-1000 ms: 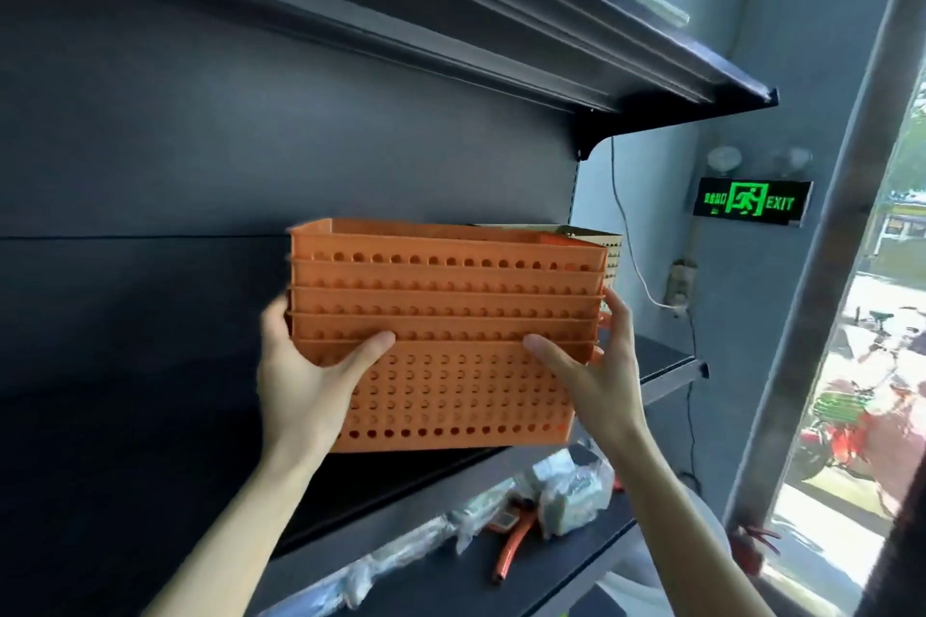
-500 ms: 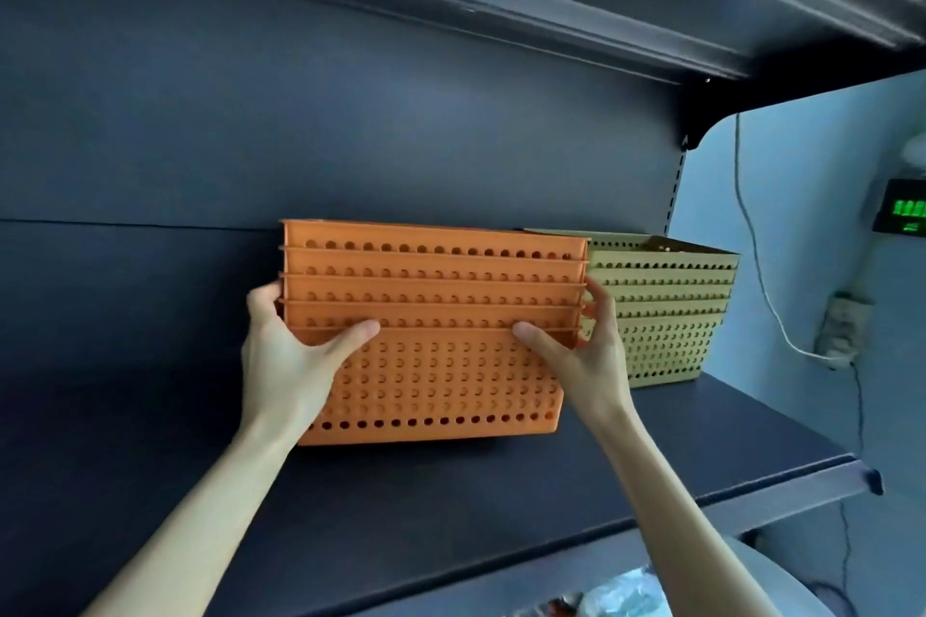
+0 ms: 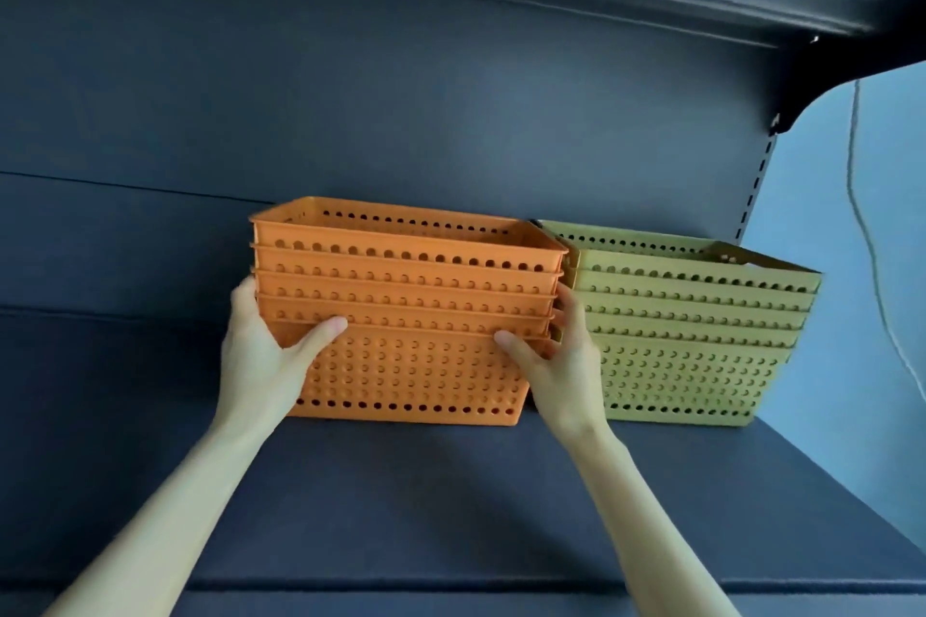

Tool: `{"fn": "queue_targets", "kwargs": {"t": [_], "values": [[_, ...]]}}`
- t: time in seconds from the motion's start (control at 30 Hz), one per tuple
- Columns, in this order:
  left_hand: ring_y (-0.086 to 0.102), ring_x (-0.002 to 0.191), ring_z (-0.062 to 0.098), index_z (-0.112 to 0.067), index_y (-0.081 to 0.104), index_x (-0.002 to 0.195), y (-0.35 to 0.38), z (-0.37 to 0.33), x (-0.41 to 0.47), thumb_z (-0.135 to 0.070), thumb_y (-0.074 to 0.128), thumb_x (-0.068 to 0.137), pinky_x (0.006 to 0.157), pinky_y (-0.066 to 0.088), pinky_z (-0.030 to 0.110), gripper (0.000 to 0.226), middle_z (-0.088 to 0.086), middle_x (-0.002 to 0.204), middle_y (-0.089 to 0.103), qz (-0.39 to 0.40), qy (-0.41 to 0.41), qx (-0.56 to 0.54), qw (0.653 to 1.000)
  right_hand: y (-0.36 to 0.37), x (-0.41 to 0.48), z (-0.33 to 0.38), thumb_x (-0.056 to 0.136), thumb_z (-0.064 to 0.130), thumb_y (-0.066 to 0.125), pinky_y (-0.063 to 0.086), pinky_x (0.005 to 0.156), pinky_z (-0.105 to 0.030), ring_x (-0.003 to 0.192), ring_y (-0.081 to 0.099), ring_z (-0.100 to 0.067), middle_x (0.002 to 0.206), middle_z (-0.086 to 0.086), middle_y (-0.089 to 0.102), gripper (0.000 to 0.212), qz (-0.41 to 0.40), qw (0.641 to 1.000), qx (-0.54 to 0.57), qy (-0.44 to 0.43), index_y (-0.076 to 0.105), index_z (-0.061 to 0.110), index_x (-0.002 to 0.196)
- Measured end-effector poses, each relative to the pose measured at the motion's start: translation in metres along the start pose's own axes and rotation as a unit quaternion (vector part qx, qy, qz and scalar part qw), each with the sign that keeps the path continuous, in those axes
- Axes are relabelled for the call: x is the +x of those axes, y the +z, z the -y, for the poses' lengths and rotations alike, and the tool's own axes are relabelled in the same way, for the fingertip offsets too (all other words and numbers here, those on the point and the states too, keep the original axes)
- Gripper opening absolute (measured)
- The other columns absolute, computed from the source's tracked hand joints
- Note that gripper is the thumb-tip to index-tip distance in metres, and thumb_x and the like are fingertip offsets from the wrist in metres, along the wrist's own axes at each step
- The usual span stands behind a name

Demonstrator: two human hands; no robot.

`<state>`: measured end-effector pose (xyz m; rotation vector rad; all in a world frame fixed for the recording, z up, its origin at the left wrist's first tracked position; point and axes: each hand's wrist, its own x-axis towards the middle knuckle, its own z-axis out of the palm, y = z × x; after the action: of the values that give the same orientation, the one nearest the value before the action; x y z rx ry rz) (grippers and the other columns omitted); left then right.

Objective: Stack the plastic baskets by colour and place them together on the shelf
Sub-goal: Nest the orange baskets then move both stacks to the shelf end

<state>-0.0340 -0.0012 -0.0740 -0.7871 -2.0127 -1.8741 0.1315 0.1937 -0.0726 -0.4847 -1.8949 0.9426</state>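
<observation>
The orange stack (image 3: pixel 408 316) of nested baskets sat on the shelf (image 3: pixel 451 506), just left of the yellow stack (image 3: pixel 691 336), their near rims touching or nearly so. The left hand (image 3: pixel 263 356) clasped the orange stack's left end, thumb across the front, fingers wrapped behind. The right hand (image 3: pixel 558 361) gripped the right end, its fingers tucked between the two stacks. Holding both ends likely kept the nested baskets square while the orange stack was set beside the yellow.
</observation>
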Motion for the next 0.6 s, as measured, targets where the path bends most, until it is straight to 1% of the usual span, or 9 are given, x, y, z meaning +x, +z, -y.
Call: {"fn": "queue_targets", "kwargs": {"t": [0.07, 0.13, 0.2, 0.3, 0.37, 0.43, 0.5, 0.53, 0.6], "values": [[0.045, 0.117, 0.013, -0.018, 0.031, 0.139, 0.002, -0.001, -0.003, -0.028, 0.077, 0.073, 0.099, 0.037, 0.034, 0.081, 0.000, 0.132, 0.049, -0.013, 0.010, 0.023, 1.000, -0.002, 0.002, -0.001, 0.077, 0.032, 0.075, 0.051, 0.095, -0.047, 0.115, 0.058, -0.019, 0.128, 0.002, 0.059, 0.076, 0.003, 1.000, -0.010, -0.006, 0.032, 0.028, 0.139], [0.041, 0.120, 0.013, -0.016, 0.030, 0.141, 0.006, -0.004, -0.006, -0.029, 0.076, 0.074, 0.098, 0.032, 0.029, 0.083, 0.004, 0.137, 0.044, -0.026, 0.016, 0.041, 0.999, -0.001, 0.004, 0.000, 0.077, 0.033, 0.074, 0.050, 0.095, -0.047, 0.115, 0.058, -0.020, 0.128, -0.001, 0.060, 0.079, 0.004, 1.000, -0.021, -0.005, 0.029, 0.025, 0.142], [0.040, 0.123, 0.018, -0.015, 0.028, 0.143, 0.012, -0.007, -0.010, -0.031, 0.076, 0.074, 0.096, 0.031, 0.028, 0.086, 0.009, 0.139, 0.039, -0.050, 0.002, 0.056, 0.997, -0.003, 0.006, 0.003, 0.077, 0.032, 0.074, 0.050, 0.094, -0.047, 0.112, 0.060, -0.022, 0.126, -0.002, 0.061, 0.078, 0.002, 1.000, -0.031, -0.001, 0.030, 0.024, 0.142], [0.038, 0.125, 0.025, -0.014, 0.036, 0.139, 0.016, -0.006, -0.018, -0.036, 0.078, 0.070, 0.098, 0.033, 0.035, 0.084, 0.013, 0.134, 0.038, -0.111, 0.004, 0.093, 0.989, -0.008, 0.006, 0.008, 0.079, 0.032, 0.074, 0.052, 0.087, -0.043, 0.101, 0.064, -0.024, 0.118, -0.002, 0.065, 0.073, -0.007, 0.998, -0.063, -0.006, 0.034, 0.021, 0.139], [0.035, 0.123, 0.030, -0.009, 0.042, 0.131, 0.017, -0.007, -0.023, -0.029, 0.079, 0.071, 0.094, 0.033, 0.033, 0.074, 0.017, 0.130, 0.039, -0.142, 0.028, 0.125, 0.982, -0.015, 0.003, 0.011, 0.081, 0.031, 0.071, 0.052, 0.080, -0.038, 0.089, 0.067, -0.022, 0.114, -0.002, 0.067, 0.063, -0.021, 0.995, -0.100, -0.020, 0.039, 0.019, 0.135], [0.037, 0.117, 0.033, -0.005, 0.049, 0.121, 0.022, -0.013, -0.030, -0.019, 0.078, 0.073, 0.090, 0.036, 0.035, 0.058, 0.020, 0.124, 0.042, -0.157, 0.078, 0.142, 0.974, -0.023, 0.001, 0.014, 0.084, 0.033, 0.068, 0.052, 0.075, -0.036, 0.082, 0.067, -0.018, 0.108, 0.000, 0.068, 0.052, -0.045, 0.990, -0.130, -0.043, 0.047, 0.018, 0.128], [0.042, 0.109, 0.032, -0.005, 0.055, 0.111, 0.033, -0.024, -0.034, -0.017, 0.074, 0.077, 0.090, 0.039, 0.042, 0.041, 0.018, 0.116, 0.048, -0.148, 0.155, 0.150, 0.965, -0.034, 0.002, 0.016, 0.085, 0.034, 0.066, 0.051, 0.073, -0.035, 0.081, 0.065, -0.018, 0.101, 0.000, 0.068, 0.037, -0.094, 0.981, -0.144, -0.091, 0.056, 0.015, 0.116], [0.045, 0.106, 0.031, -0.006, 0.058, 0.107, 0.040, -0.029, -0.034, -0.019, 0.072, 0.079, 0.090, 0.038, 0.040, 0.033, 0.016, 0.112, 0.051, -0.140, 0.195, 0.156, 0.958, -0.039, 0.007, 0.016, 0.086, 0.033, 0.065, 0.050, 0.072, -0.036, 0.083, 0.063, -0.020, 0.099, -0.002, 0.067, 0.032, -0.123, 0.972, -0.153, -0.126, 0.059, 0.013, 0.111], [0.046, 0.104, 0.026, -0.008, 0.060, 0.104, 0.057, -0.042, -0.031, -0.023, 0.065, 0.081, 0.090, 0.030, 0.032, 0.028, 0.012, 0.110, 0.055, -0.120, 0.263, 0.165, 0.943, -0.050, 0.018, 0.014, 0.086, 0.033, 0.061, 0.043, 0.076, -0.032, 0.095, 0.057, -0.027, 0.105, -0.007, 0.063, 0.032, -0.162, 0.952, -0.187, -0.181, 0.061, 0.010, 0.109]]}}
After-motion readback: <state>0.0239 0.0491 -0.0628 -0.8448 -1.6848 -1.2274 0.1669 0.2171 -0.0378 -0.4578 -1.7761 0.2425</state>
